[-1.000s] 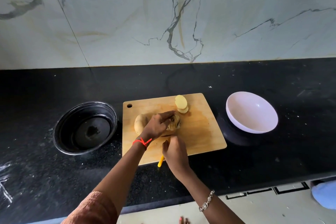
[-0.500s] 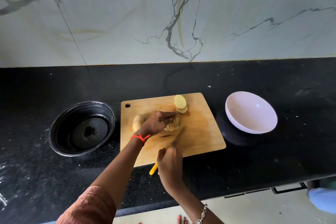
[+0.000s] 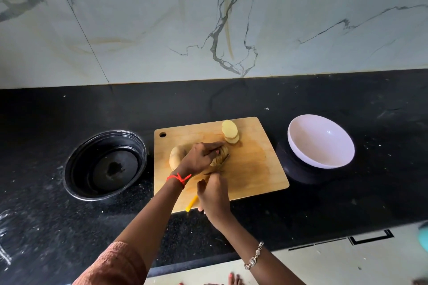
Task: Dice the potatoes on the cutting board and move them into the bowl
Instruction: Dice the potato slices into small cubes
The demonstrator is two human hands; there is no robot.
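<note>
Left arm: a rust-brown sleeve (image 3: 115, 264) of coarse-textured fabric covers the upper part; the forearm is bare. Left wrist: a red thread band (image 3: 178, 178), knotted, with short loose ends. Left hand (image 3: 199, 157): one fingernail shows pink. Right arm: bare as far as seen. Right wrist: a silver-coloured link bracelet (image 3: 254, 255) with small round pieces. Lower edge: bare toes (image 3: 234, 279), nails painted reddish pink.
</note>
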